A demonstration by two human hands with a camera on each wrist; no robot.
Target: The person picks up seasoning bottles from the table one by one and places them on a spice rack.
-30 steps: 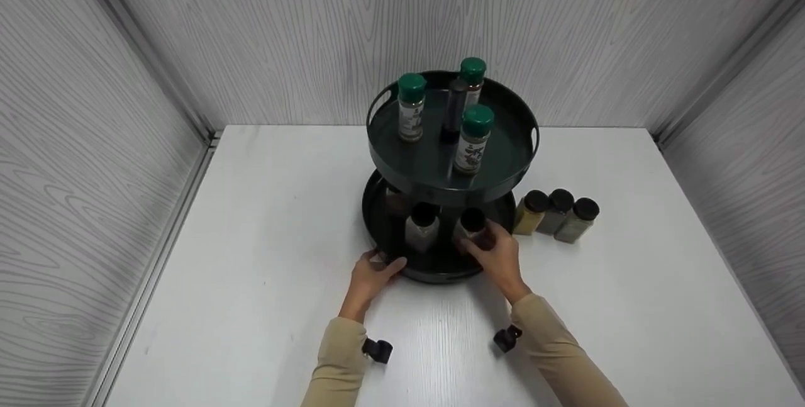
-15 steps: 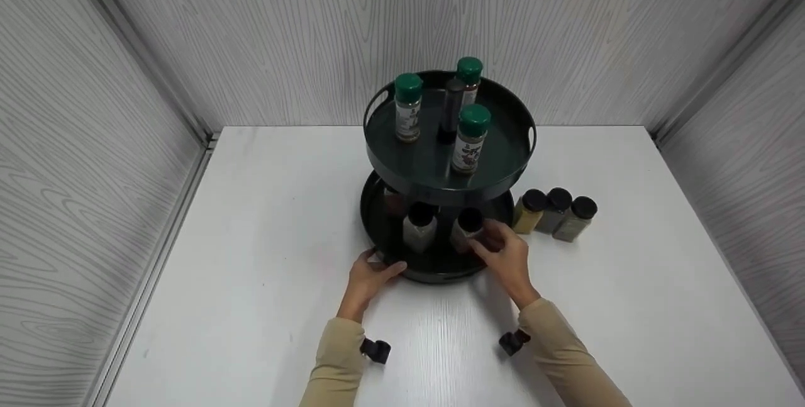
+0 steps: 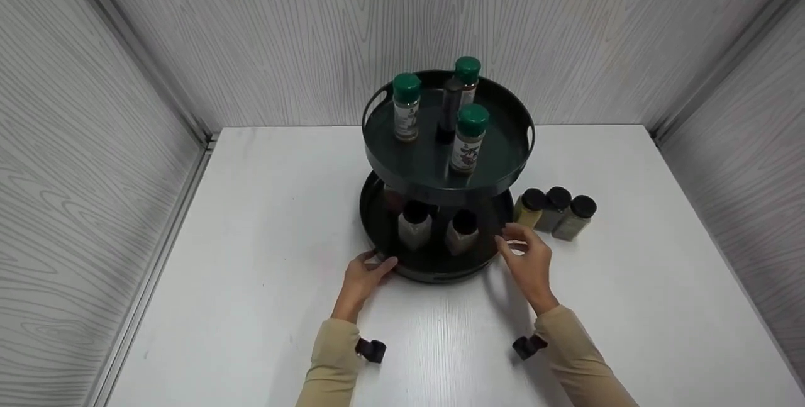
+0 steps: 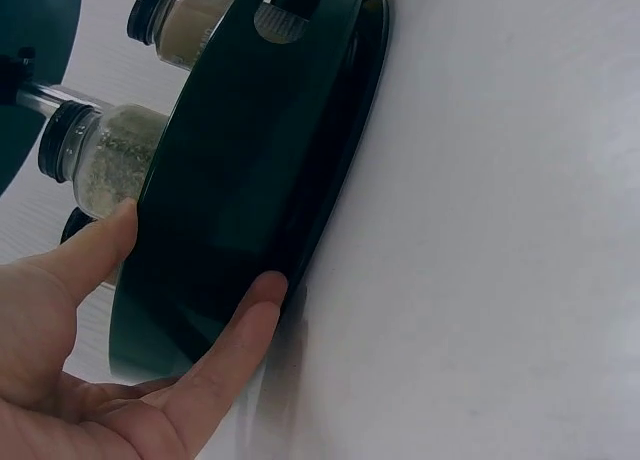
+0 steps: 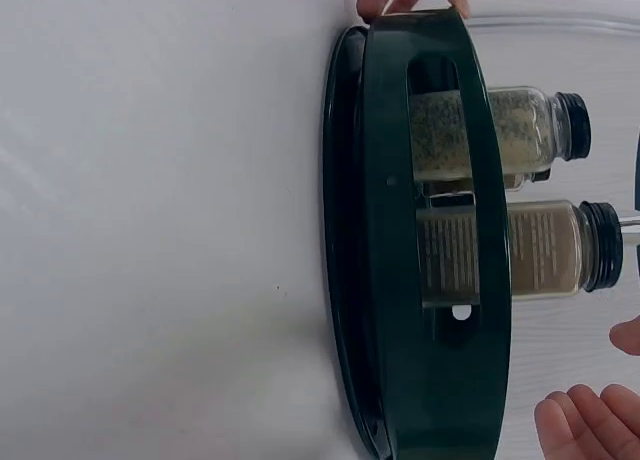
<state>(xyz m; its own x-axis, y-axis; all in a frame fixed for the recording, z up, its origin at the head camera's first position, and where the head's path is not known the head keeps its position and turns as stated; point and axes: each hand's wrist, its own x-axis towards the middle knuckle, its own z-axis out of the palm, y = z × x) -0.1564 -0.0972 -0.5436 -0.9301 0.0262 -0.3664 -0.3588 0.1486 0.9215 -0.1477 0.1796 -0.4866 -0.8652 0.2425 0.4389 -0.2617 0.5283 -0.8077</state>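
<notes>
A dark green two-tier turntable stands on the white table. My left hand [image 3: 361, 282] grips the wall of its lower tray [image 4: 230, 170] at the front left, thumb at the rim and fingers lower on the outside. Just beyond the tray's right rim, my right hand [image 3: 529, 265] is held with nothing between its loosely bent fingers [image 5: 590, 420]. Nearest to it inside the lower tray is an upright black-capped spice jar [image 3: 462, 240] with brown contents. Left of that stands a jar of green-flecked seasoning [image 4: 118, 160]. A reddish jar [image 3: 394, 199] is partly hidden under the upper tray.
On the upper tray [image 3: 409, 171] stand green-capped spice bottles [image 3: 466, 149] around a dark central post [image 3: 449, 111]. Right of the turntable, a yellow spice jar [image 3: 528, 209], a grey one [image 3: 553, 212] and a greenish one [image 3: 573, 221] stand close together on the table [image 3: 283, 237].
My right hand has let go of the brown spice jar and drawn back to the right, past the tray's rim. My left hand has stayed at the lower tray, shifting slightly left.
</notes>
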